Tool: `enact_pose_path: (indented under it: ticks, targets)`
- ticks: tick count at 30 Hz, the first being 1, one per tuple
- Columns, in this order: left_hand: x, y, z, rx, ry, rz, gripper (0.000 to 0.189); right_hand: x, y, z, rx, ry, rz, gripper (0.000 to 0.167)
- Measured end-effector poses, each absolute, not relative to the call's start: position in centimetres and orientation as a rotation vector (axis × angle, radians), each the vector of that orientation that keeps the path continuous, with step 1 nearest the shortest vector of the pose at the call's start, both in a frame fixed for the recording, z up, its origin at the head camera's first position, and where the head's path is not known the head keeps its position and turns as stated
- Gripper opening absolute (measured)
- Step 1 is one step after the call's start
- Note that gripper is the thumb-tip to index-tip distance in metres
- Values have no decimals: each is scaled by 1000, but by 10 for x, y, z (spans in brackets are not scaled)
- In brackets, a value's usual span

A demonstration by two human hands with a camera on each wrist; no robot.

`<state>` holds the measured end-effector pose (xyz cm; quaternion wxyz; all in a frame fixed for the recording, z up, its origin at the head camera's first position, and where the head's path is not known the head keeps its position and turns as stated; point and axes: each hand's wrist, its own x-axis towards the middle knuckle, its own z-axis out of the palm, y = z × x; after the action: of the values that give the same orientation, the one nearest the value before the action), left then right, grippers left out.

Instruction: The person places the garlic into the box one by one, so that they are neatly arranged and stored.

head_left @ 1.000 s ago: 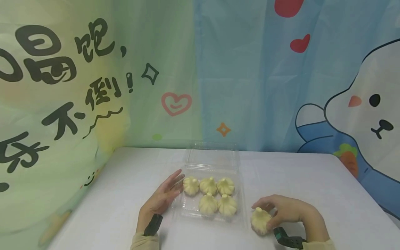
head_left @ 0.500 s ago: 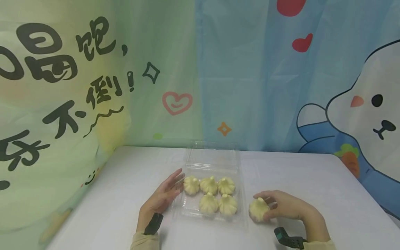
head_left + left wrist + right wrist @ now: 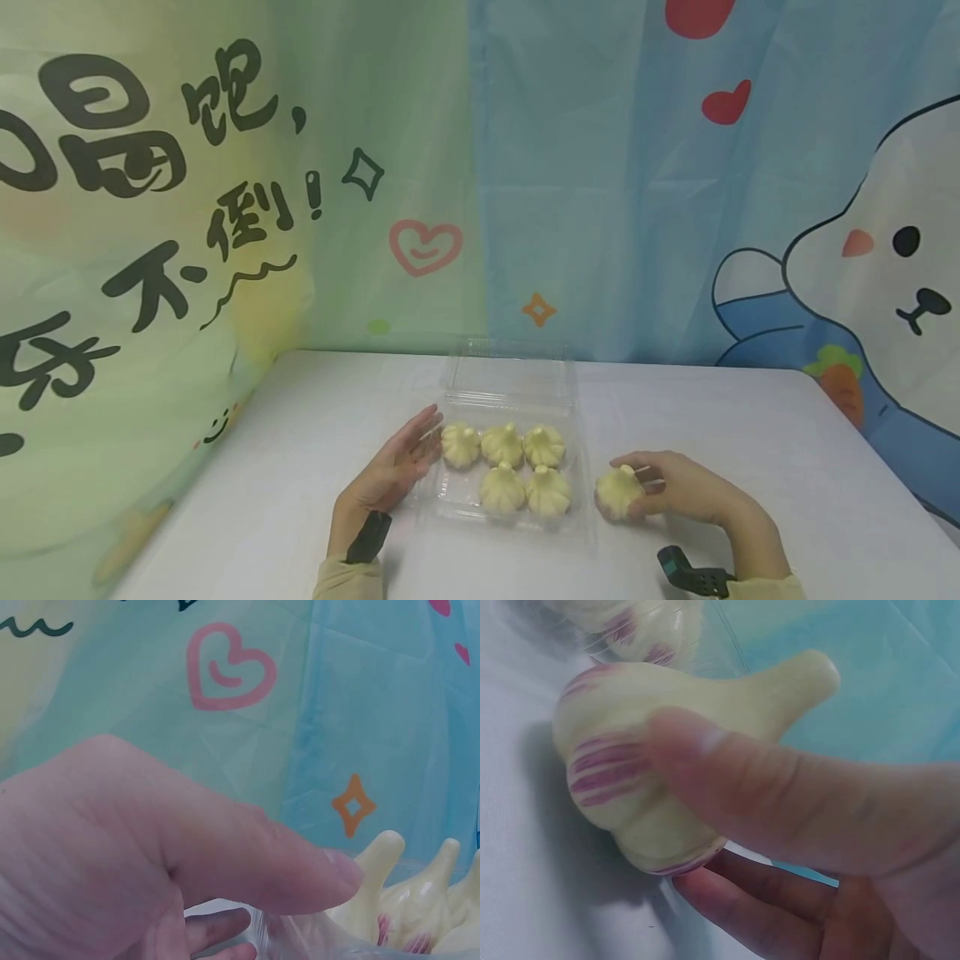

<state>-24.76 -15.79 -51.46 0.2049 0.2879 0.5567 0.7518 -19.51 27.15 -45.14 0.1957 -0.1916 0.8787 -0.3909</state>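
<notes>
A cream garlic bulb (image 3: pixel 618 492) with purple streaks is pinched between the thumb and fingers of my right hand (image 3: pixel 678 487), just right of a clear plastic box. In the right wrist view the garlic bulb (image 3: pixel 637 772) tilts, its stem to the upper right, and casts a shadow on the white table. My left hand (image 3: pixel 390 467) rests at the left side of the hinged plastic box (image 3: pixel 457 508), fingers extended along its wall. Several similar bulbs (image 3: pixel 502 490) sit inside in two rows, with a gap at the front left. The left wrist view has the thumb (image 3: pixel 300 877) against the box edge.
The box's transparent lid (image 3: pixel 512 371) lies folded back toward the rear of the white table (image 3: pixel 675 408). Behind it hangs a printed curtain (image 3: pixel 555 167). Each wrist carries a black camera strap (image 3: pixel 693 575).
My right hand has moved the garlic bulb slightly forward and left, closer to the box. The left hand stays nearly still at the box's side.
</notes>
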Motion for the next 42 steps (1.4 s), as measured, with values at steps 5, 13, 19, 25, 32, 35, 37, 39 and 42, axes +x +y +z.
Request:
enact_pose_path:
  ticks: [5, 13, 19, 25, 32, 35, 37, 39, 42]
  targets:
    - [-246, -157, -511, 789, 1552, 2090, 86, -196, 272, -452, -528, 2507, -1085, 67]
    - [-246, -157, -511, 786, 1544, 2096, 86, -195, 272, -449, -389, 2627, -1032, 71]
    - [-245, -157, -510, 774, 1553, 2092, 86, -192, 274, -438, -335, 2680, -1047, 72]
    - [-245, -156, -511, 776, 1565, 2083, 87, -188, 266, -423, -404, 2782, -1075, 72]
    - [-246, -157, -512, 778, 1562, 2081, 87, -183, 243, -408, -542, 2859, -1178, 62]
    - [-246, -157, -512, 779, 1561, 2083, 87, -182, 230, -405, -580, 2889, -1208, 60]
    - [-246, -157, -512, 778, 1562, 2083, 87, -182, 221, -403, -599, 2902, -1229, 60]
    - [-246, -157, -512, 776, 1568, 2082, 87, -182, 212, -402, -620, 2912, -1249, 60]
    - [-246, -157, -512, 773, 1591, 2070, 86, -182, 199, -402, -657, 2920, -1269, 60]
